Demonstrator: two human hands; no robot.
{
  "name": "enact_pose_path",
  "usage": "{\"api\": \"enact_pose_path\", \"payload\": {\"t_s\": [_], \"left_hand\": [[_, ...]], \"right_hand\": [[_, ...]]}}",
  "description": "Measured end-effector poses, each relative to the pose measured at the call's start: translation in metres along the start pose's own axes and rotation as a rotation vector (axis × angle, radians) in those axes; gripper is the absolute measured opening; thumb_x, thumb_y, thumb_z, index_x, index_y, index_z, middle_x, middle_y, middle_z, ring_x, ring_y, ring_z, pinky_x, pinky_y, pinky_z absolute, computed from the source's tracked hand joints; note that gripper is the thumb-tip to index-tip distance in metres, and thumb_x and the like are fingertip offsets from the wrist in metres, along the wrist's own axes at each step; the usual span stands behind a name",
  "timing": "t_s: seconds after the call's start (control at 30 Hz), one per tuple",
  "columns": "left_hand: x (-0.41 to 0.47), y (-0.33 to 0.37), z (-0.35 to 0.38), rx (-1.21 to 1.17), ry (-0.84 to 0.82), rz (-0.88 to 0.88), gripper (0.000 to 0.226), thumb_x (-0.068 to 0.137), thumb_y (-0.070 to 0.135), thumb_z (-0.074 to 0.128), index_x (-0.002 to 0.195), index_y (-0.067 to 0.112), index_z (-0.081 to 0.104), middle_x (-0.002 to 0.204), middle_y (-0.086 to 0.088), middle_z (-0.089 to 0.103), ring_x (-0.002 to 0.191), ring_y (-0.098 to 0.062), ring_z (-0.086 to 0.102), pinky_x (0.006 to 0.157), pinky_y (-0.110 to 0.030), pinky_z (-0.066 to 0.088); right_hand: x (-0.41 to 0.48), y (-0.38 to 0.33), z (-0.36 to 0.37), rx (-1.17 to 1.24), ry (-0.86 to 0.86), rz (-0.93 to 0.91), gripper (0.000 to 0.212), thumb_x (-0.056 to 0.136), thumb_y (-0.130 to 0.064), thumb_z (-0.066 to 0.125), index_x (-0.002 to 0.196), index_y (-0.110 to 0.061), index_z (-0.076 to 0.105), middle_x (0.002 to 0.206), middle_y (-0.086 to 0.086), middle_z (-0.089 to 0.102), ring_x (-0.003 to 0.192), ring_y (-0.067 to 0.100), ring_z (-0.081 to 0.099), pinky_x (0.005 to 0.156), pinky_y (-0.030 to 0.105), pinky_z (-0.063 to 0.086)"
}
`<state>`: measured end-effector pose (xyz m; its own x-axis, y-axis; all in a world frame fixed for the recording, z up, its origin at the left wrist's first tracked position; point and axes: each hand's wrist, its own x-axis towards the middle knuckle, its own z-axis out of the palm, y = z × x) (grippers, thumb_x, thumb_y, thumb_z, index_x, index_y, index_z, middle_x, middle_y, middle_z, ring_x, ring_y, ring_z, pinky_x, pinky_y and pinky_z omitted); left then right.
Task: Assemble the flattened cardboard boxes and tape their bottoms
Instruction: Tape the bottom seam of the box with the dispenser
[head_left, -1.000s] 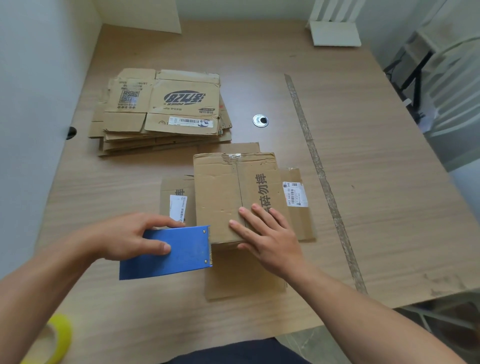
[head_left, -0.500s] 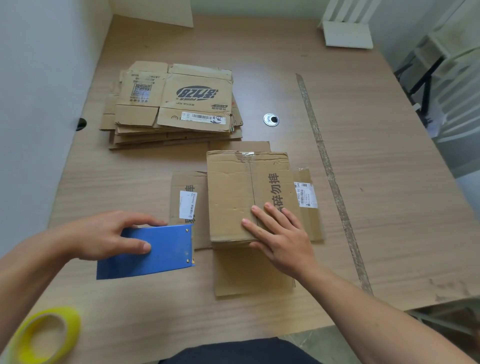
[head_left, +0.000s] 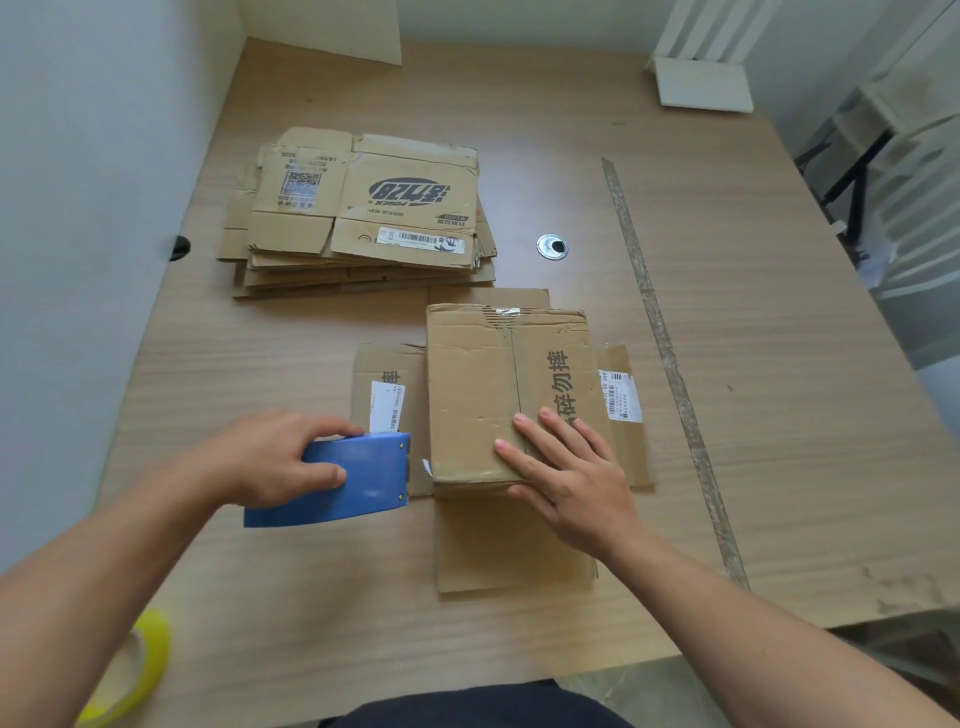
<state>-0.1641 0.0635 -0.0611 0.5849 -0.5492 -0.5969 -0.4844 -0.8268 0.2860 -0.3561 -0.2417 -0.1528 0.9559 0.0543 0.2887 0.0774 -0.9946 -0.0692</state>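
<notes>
1. Location type: office-style packing station.
2. Evidence: wood-laminate desk (head_left: 779, 415) with metal cable grommet (head_left: 551, 246) (standard office fitting), set against plain white walls (head_left: 93, 208).
3. Evidence: stack of flattened cartons (head_left: 363, 213) lies on the desk.

The wooden table (head_left: 779, 415) bears a stack of flattened boxes (head_left: 363, 218), one folded box (head_left: 483, 384) and a yellow tape roll (head_left: 130, 670).

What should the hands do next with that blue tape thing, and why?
Probably slide the blue tape dispenser over to the near end of the middle seam on the box. The left hand grips it just left of the box, the right hand presses the flaps flat, and the seam looks mostly bare.
</notes>
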Motion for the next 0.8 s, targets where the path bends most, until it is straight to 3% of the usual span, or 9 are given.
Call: {"api": "enact_pose_path", "payload": {"t_s": [0.1, 0.23, 0.4, 0.63, 0.73, 0.8], "left_hand": [[0.007, 0.009, 0.008, 0.076, 0.095, 0.009, 0.054, 0.088, 0.051, 0.058, 0.140, 0.052, 0.044, 0.121, 0.006, 0.065, 0.092, -0.017, 0.051, 0.081, -0.031, 0.045], [0.009, 0.022, 0.022, 0.161, 0.208, -0.002, 0.056, 0.087, 0.055, 0.052, 0.142, 0.053, 0.040, 0.117, 0.006, 0.067, 0.102, -0.022, 0.059, 0.071, -0.032, 0.039], [-0.006, 0.040, 0.044, 0.148, 0.317, -0.094, 0.053, 0.089, 0.058, 0.041, 0.141, 0.051, 0.037, 0.113, 0.008, 0.068, 0.102, -0.023, 0.062, 0.076, -0.034, 0.049], [-0.017, 0.076, 0.045, 0.204, 0.385, -0.204, 0.037, 0.092, 0.048, 0.039, 0.126, 0.039, 0.049, 0.095, 0.003, 0.065, 0.089, -0.027, 0.062, 0.063, -0.031, 0.041], [-0.017, 0.084, 0.047, 0.237, 0.399, -0.240, 0.030, 0.093, 0.046, 0.040, 0.119, 0.034, 0.050, 0.080, 0.003, 0.055, 0.080, -0.027, 0.056, 0.060, -0.031, 0.036], [-0.013, 0.091, 0.052, 0.261, 0.408, -0.240, 0.025, 0.096, 0.045, 0.041, 0.114, 0.030, 0.049, 0.083, 0.002, 0.058, 0.082, -0.029, 0.059, 0.062, -0.031, 0.036]], "right_hand": [[0.001, -0.001, -0.002, 0.014, -0.035, 0.014, 0.045, 0.098, -0.058, 0.046, 0.139, -0.043, 0.055, 0.150, -0.008, 0.049, 0.140, 0.020, 0.045, 0.111, 0.043, 0.037], [0.002, -0.005, -0.007, 0.051, -0.075, 0.051, 0.045, 0.097, -0.059, 0.044, 0.136, -0.043, 0.058, 0.149, -0.009, 0.050, 0.140, 0.020, 0.045, 0.110, 0.044, 0.035], [0.009, -0.017, -0.014, 0.114, -0.072, 0.125, 0.043, 0.094, -0.059, 0.045, 0.128, -0.042, 0.066, 0.141, -0.008, 0.058, 0.135, 0.020, 0.051, 0.109, 0.043, 0.032], [0.014, -0.022, -0.020, 0.200, -0.154, 0.203, 0.042, 0.093, -0.060, 0.048, 0.128, -0.043, 0.065, 0.142, -0.009, 0.057, 0.139, 0.019, 0.045, 0.114, 0.040, 0.021], [0.016, -0.024, -0.021, 0.232, -0.215, 0.229, 0.045, 0.094, -0.063, 0.044, 0.131, -0.045, 0.061, 0.146, -0.011, 0.053, 0.145, 0.016, 0.036, 0.117, 0.038, 0.013], [0.017, -0.024, -0.021, 0.243, -0.234, 0.234, 0.045, 0.095, -0.065, 0.042, 0.132, -0.046, 0.059, 0.148, -0.013, 0.050, 0.146, 0.014, 0.031, 0.119, 0.038, 0.010]]}}
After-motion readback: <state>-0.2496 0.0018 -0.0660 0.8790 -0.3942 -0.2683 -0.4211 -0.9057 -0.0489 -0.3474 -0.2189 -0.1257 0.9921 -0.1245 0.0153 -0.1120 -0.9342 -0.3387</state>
